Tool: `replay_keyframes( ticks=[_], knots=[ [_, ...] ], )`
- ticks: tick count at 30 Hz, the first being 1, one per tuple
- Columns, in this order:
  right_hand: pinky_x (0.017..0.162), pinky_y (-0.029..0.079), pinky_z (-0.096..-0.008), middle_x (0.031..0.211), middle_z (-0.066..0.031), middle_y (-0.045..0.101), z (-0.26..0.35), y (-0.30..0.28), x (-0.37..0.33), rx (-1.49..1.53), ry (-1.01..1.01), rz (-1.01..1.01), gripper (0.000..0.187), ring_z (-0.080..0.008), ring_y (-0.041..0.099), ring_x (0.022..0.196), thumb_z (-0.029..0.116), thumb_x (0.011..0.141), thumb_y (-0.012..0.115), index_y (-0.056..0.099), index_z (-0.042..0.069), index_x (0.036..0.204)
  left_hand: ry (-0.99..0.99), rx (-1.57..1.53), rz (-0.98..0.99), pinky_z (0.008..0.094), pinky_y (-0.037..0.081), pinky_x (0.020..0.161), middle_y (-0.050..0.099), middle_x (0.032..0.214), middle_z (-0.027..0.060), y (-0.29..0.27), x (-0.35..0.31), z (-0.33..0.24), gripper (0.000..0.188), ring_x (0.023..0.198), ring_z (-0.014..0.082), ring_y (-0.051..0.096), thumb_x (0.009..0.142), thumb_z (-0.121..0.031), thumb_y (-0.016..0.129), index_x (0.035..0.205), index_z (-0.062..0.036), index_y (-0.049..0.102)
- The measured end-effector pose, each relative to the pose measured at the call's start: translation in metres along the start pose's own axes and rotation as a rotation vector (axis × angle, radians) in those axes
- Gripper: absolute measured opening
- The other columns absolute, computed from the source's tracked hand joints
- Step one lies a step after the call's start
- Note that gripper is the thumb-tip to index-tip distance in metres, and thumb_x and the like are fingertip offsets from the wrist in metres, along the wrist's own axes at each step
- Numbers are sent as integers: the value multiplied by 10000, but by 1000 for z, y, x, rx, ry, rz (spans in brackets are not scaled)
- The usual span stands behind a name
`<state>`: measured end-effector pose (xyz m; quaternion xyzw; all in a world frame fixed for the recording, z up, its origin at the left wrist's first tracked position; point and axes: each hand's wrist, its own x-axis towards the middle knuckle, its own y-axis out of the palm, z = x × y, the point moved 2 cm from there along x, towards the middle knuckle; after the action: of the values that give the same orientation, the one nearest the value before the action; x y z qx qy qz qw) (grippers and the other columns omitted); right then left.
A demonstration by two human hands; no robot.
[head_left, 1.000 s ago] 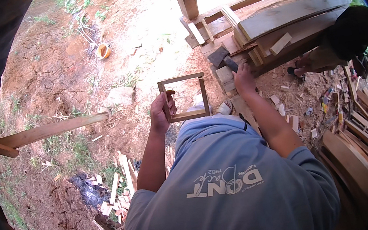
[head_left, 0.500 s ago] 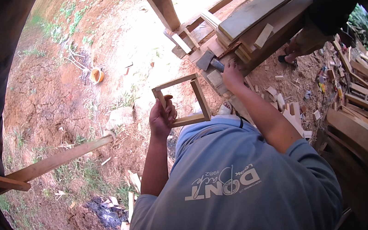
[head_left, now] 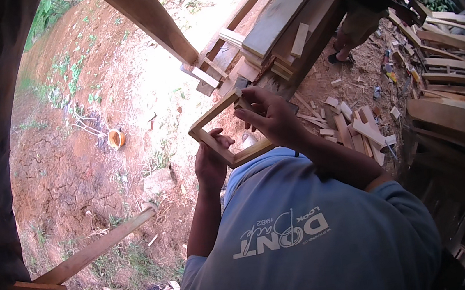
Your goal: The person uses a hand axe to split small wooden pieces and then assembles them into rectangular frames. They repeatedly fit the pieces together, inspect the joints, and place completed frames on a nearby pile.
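A small four-sided wooden frame (head_left: 213,112) is held tilted in front of my body. My left hand (head_left: 209,163) grips its left bar, with the fingers curled through the opening. My right hand (head_left: 273,117) pinches the far right corner and covers most of the right bar. Just beyond that corner, the dark metal head of a tool (head_left: 242,82) lies on the bench, partly hidden behind the frame and hand.
Long boards and small offcuts lie on the wooden bench (head_left: 291,11). Beside a post (head_left: 148,21), bare ground holds an orange container (head_left: 116,138). Another person (head_left: 365,16) stands at right, near scattered scraps (head_left: 359,128) and stacked timber (head_left: 452,116). A wooden rail (head_left: 98,242) slants at left.
My right hand has left the tool on the bench and come to the frame's far right corner. The frame has turned and tilted in my left hand. The view has shifted right.
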<state>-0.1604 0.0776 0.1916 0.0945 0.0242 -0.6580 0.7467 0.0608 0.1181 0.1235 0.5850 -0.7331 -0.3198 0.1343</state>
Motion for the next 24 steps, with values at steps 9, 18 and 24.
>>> replay_keyframes(
  ticks=[9,18,24],
  knots=[
    [845,627,-406,1123,-173,749,69,-16,-29,-585,-519,105,513,-319,778,1002,141,888,841,596,27,1325,408,737,287,538,249,1284,500,1539,302,75,32,-112,901,1499,404,442,933,-470,754,1544,92,403],
    [769,624,-376,1018,-146,738,82,-30,-46,-502,-592,117,436,-301,783,904,125,905,829,621,0,1267,253,895,320,302,537,964,670,1223,104,140,33,-109,503,1169,186,659,878,55,784,1366,15,670],
    [763,623,-377,1009,-147,733,81,-37,-60,-433,-591,76,415,-297,782,902,105,908,821,619,-13,1250,293,1021,302,284,530,906,634,1104,66,152,24,-104,507,1046,155,644,882,85,757,1376,22,665]
  ],
)
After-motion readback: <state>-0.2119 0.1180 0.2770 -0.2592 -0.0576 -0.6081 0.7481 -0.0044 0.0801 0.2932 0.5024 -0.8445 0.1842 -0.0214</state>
